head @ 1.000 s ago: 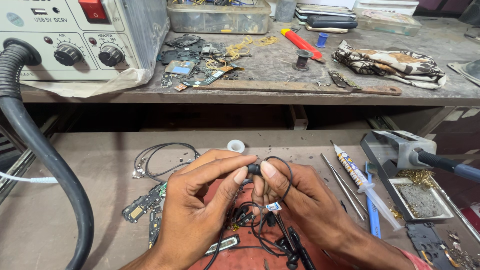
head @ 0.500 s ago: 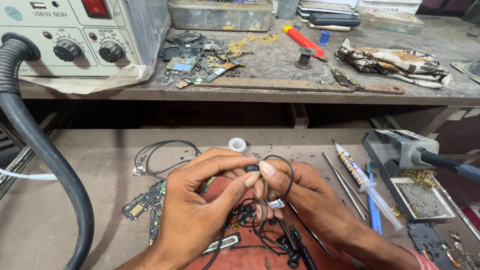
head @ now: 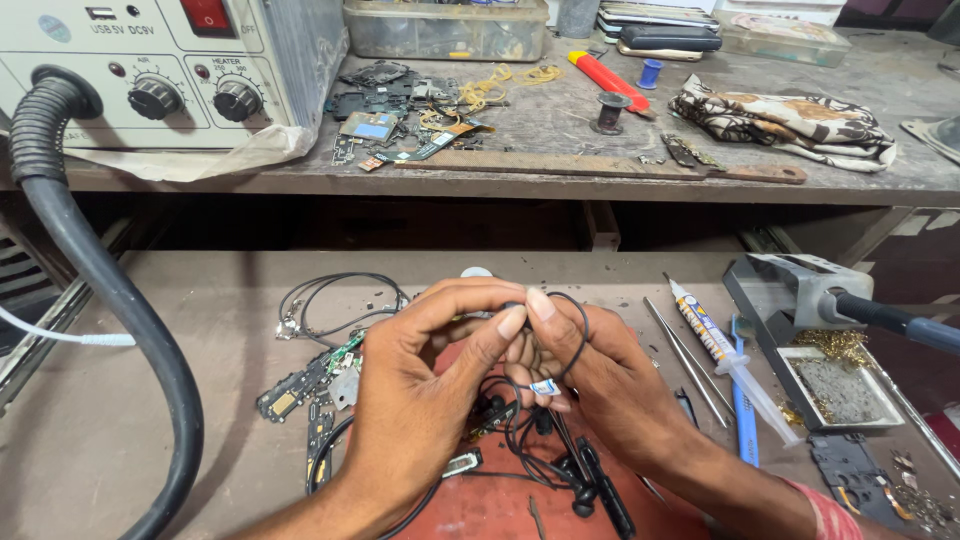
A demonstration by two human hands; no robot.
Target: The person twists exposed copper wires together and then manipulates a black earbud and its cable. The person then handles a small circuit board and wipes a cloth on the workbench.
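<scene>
My left hand (head: 420, 400) and right hand (head: 590, 380) meet fingertip to fingertip, both pinching the black earphone cable (head: 565, 345) — it loops above the red mat (head: 480, 510), with the syringe (head: 720, 350) lying just to my right.

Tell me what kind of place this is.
Most likely a small electronics repair bench. A hot-air rework station sits on the upper shelf, loose circuit boards lie on the worktop, and both hands, left hand and right hand, pinch a thin black cable.

Earphone cable (head: 570, 345) partly hidden behind fingers; soldering iron (head: 900, 322) handle cut off right.
</scene>
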